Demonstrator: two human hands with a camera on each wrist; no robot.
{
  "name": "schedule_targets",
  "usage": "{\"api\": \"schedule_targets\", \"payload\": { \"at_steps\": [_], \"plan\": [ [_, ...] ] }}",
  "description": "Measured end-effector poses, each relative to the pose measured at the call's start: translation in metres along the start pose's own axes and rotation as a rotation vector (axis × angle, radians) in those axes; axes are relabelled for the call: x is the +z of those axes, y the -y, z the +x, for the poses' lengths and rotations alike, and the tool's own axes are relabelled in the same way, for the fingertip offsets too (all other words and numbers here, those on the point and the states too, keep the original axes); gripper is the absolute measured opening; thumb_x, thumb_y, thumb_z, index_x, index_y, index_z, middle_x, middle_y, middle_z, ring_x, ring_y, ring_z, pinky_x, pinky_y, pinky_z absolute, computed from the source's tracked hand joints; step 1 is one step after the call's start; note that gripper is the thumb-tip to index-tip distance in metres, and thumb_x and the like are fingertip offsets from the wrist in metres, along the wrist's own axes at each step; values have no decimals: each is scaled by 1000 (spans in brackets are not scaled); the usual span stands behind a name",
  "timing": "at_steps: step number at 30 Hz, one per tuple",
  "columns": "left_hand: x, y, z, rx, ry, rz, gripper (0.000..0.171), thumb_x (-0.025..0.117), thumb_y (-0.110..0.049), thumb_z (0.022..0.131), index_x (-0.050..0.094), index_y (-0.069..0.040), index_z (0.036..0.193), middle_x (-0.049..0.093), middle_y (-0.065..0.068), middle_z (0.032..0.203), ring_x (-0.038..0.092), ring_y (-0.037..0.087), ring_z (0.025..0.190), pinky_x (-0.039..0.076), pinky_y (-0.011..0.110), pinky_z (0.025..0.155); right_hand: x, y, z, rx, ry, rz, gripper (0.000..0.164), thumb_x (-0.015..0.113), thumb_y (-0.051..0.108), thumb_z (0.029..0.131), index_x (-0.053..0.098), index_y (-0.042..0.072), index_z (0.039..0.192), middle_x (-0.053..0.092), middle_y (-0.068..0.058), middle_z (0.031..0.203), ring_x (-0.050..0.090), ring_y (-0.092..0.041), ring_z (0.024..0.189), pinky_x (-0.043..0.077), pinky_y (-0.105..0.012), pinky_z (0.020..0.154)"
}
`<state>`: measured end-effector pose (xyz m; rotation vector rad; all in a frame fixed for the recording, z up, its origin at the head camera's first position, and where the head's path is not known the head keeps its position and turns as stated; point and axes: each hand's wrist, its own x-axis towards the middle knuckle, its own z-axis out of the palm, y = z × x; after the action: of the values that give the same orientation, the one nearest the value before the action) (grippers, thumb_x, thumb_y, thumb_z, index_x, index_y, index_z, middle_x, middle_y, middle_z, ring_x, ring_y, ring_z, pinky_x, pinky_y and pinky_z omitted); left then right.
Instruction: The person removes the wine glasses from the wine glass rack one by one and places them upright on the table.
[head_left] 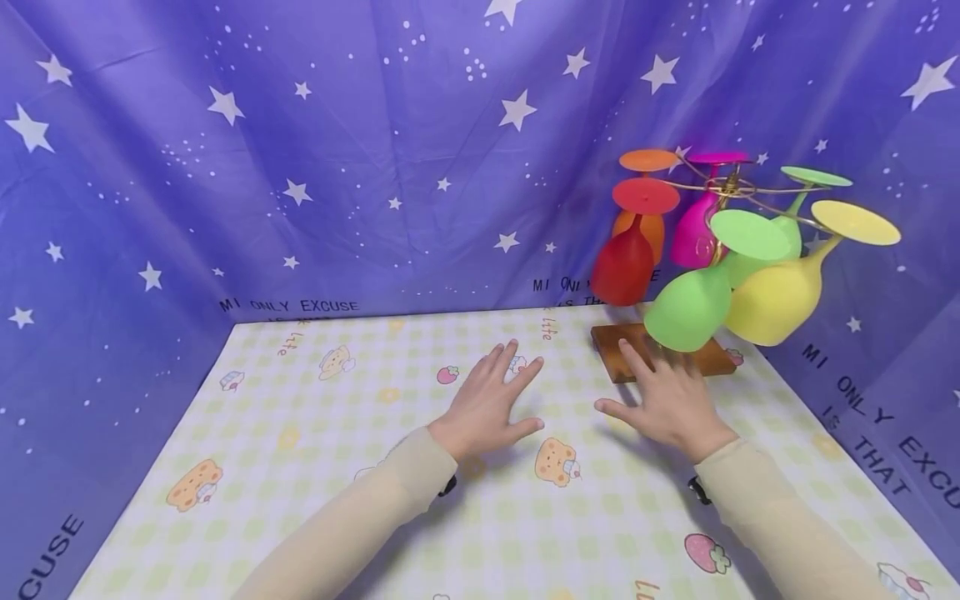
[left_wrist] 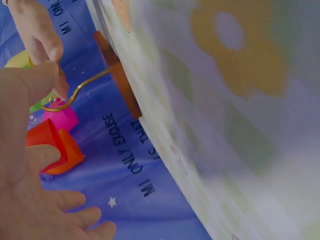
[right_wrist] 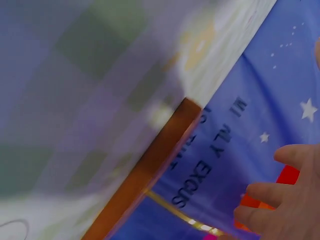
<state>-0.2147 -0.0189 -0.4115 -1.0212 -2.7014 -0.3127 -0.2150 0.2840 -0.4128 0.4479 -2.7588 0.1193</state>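
Observation:
Both hands hover over the table with fingers spread and nothing in them. My left hand point(head_left: 489, 402) is near the middle, palm down, left of the rack. My right hand point(head_left: 671, 404) lies just in front of the rack's wooden base point(head_left: 611, 358), below the hanging goblets. From the gold wire rack point(head_left: 729, 188) several plastic goblets hang upside down: a red goblet point(head_left: 624, 265), an orange one behind it, a magenta goblet point(head_left: 696, 229), a light green goblet point(head_left: 688, 308), another green one behind, and a yellow goblet point(head_left: 776, 300). In the left wrist view the gold stem point(left_wrist: 82, 86) rises from the base.
A checked tablecloth point(head_left: 300, 500) with bear, strawberry and cake prints covers the table. Blue star-printed curtains point(head_left: 375, 167) enclose the back and both sides. The rack stands at the table's back right, close to the curtain.

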Motion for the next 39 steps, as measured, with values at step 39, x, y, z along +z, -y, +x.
{"api": "schedule_targets", "payload": {
  "at_steps": [39],
  "plan": [
    [54,-77,109,-469,17,-575,52,69,-37,86,58,-9,129,56,6,119,54,16,108,43,22,93,8,-123,11,319,232,190,99,46,76,81,24,5,147,37,-30,135,37,-57,119,34,-74,83]
  ]
}}
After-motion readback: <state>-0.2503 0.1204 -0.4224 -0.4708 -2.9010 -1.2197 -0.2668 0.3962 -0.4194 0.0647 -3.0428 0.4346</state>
